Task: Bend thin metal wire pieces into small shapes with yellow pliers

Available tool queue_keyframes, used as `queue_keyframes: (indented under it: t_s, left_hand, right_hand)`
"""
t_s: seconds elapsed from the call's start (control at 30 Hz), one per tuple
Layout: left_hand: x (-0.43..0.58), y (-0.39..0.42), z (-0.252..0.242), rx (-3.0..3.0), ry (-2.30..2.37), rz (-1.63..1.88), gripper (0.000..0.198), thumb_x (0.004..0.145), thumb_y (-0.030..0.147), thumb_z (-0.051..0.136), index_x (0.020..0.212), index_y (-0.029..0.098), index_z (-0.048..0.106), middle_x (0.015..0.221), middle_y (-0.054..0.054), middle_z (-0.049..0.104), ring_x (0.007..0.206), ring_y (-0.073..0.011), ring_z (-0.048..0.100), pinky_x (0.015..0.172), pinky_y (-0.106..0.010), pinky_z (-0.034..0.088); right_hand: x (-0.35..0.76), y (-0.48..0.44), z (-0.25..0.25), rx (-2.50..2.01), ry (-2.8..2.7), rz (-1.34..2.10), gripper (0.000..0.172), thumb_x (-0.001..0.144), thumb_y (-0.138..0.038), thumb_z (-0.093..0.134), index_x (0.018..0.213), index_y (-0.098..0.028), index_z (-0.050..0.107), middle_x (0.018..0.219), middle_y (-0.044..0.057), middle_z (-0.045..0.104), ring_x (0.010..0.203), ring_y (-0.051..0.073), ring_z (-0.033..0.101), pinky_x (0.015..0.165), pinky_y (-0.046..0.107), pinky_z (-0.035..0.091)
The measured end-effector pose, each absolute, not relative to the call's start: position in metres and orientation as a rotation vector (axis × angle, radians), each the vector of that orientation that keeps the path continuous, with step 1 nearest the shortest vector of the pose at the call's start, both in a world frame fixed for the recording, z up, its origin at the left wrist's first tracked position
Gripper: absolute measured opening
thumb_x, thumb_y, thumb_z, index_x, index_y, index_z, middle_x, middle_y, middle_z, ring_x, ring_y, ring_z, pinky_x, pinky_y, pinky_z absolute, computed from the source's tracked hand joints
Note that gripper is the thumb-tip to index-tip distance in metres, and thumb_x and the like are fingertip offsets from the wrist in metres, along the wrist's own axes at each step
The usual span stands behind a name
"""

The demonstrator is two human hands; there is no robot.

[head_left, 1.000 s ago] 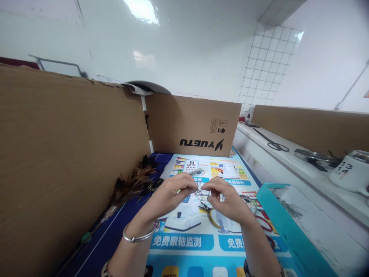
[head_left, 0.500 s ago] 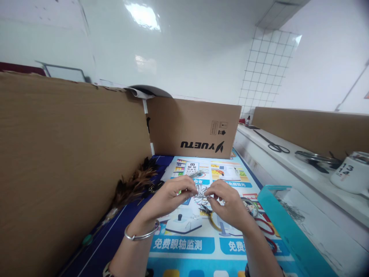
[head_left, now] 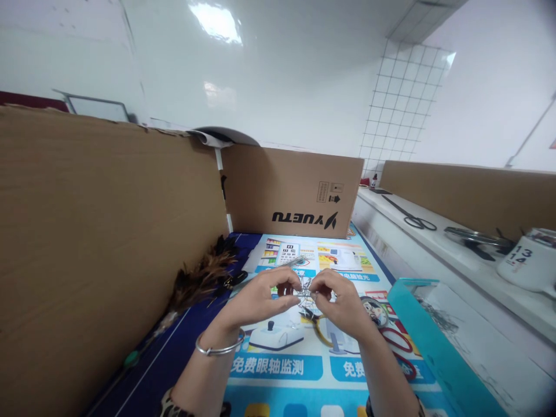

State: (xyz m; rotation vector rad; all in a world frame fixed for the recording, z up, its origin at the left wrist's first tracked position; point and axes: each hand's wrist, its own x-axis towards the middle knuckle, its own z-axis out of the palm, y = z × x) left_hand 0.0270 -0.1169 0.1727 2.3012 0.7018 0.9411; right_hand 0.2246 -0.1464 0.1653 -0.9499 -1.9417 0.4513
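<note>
A tangled piece of thin silver wire (head_left: 306, 285) hangs between my two hands, above the printed mat. My left hand (head_left: 264, 296), with a silver bangle at the wrist, has thumb and fingertips closing on its left side. On the right side, my right hand (head_left: 341, 302) pinches the wire with thumb and index finger. The exact contact at the fingertips is too small to make out. Just below the wire lie pliers (head_left: 322, 333) with a yellowish handle, partly covered by my right hand. A bundle of straight thin wires (head_left: 297, 262) rests behind my hands.
Red-handled scissors (head_left: 397, 340) and a round patterned tin (head_left: 376, 311) lie right of my forearm. A teal box (head_left: 417, 282) holds loose wires. Brown feathers (head_left: 202, 269) lie left beside a cardboard wall (head_left: 108, 231). A white mug (head_left: 527, 263) and black scissors (head_left: 414, 220) are on the ledge.
My left hand has turned slightly and its thumb and index finger have spread wider near the wire. My right hand has shifted slightly left. The objects around stay in place.
</note>
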Motion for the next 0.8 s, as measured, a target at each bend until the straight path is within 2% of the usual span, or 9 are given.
queue_keyframes:
  t_s: [0.17, 0.33, 0.43, 0.57, 0.7, 0.8]
  left_hand:
    - [0.027, -0.110, 0.168, 2.322, 0.741, 0.907, 0.009, 0.075, 0.020, 0.056, 0.083, 0.016, 0.060, 0.083, -0.003, 0.060, 0.069, -0.0120, 0.054, 0.064, -0.023, 0.043]
    - [0.024, -0.100, 0.160, 2.288, 0.839, 0.952, 0.013, 0.075, 0.014, 0.050, 0.083, 0.016, 0.061, 0.079, -0.002, 0.060, 0.067, -0.0113, 0.053, 0.062, -0.021, 0.041]
    - [0.024, -0.091, 0.147, 2.249, 0.906, 0.931, 0.014, 0.073, 0.014, 0.050, 0.081, 0.015, 0.061, 0.069, 0.000, 0.058, 0.062, -0.0112, 0.052, 0.057, -0.020, 0.040]
    - [0.028, -0.080, 0.117, 2.168, 1.044, 0.989, 0.021, 0.070, 0.011, 0.047, 0.087, 0.016, 0.060, 0.074, 0.000, 0.059, 0.058, -0.0103, 0.050, 0.053, -0.020, 0.039]
    - [0.032, -0.073, 0.075, 2.093, 1.180, 1.134, 0.033, 0.063, 0.002, 0.046, 0.090, 0.016, 0.059, 0.093, -0.004, 0.060, 0.070, -0.0121, 0.052, 0.065, -0.022, 0.042]
    - [0.029, -0.073, 0.044, 1.971, 1.221, 1.106, 0.032, 0.063, 0.003, 0.047, 0.091, 0.016, 0.058, 0.090, -0.003, 0.060, 0.062, -0.0099, 0.051, 0.057, -0.020, 0.042]
  right_hand:
    - [0.227, -0.129, 0.150, -0.955, -1.790, 0.825, 0.005, 0.070, -0.015, 0.056, 0.073, -0.019, 0.055, 0.070, -0.002, 0.052, 0.060, 0.010, 0.045, 0.056, 0.022, 0.037]
    - [0.227, -0.117, 0.136, -0.883, -1.667, 1.144, 0.011, 0.069, -0.023, 0.060, 0.077, -0.018, 0.055, 0.071, -0.002, 0.052, 0.060, 0.009, 0.045, 0.055, 0.021, 0.036]
    - [0.225, -0.110, 0.126, -0.912, -1.682, 1.177, 0.015, 0.070, -0.028, 0.060, 0.080, -0.017, 0.056, 0.071, -0.002, 0.053, 0.059, 0.009, 0.046, 0.054, 0.021, 0.037]
    - [0.218, -0.093, 0.100, -0.995, -1.680, 1.078, 0.014, 0.073, -0.031, 0.057, 0.077, -0.017, 0.057, 0.064, -0.003, 0.052, 0.055, 0.009, 0.044, 0.052, 0.021, 0.037]
    - [0.208, -0.080, 0.066, -1.020, -1.702, 1.052, 0.009, 0.069, -0.027, 0.059, 0.071, -0.018, 0.059, 0.063, -0.003, 0.054, 0.056, 0.010, 0.046, 0.052, 0.021, 0.036]
    - [0.204, -0.078, 0.046, -1.030, -1.733, 1.090, 0.009, 0.068, -0.028, 0.059, 0.069, -0.019, 0.060, 0.058, -0.004, 0.054, 0.052, 0.010, 0.046, 0.049, 0.021, 0.035]
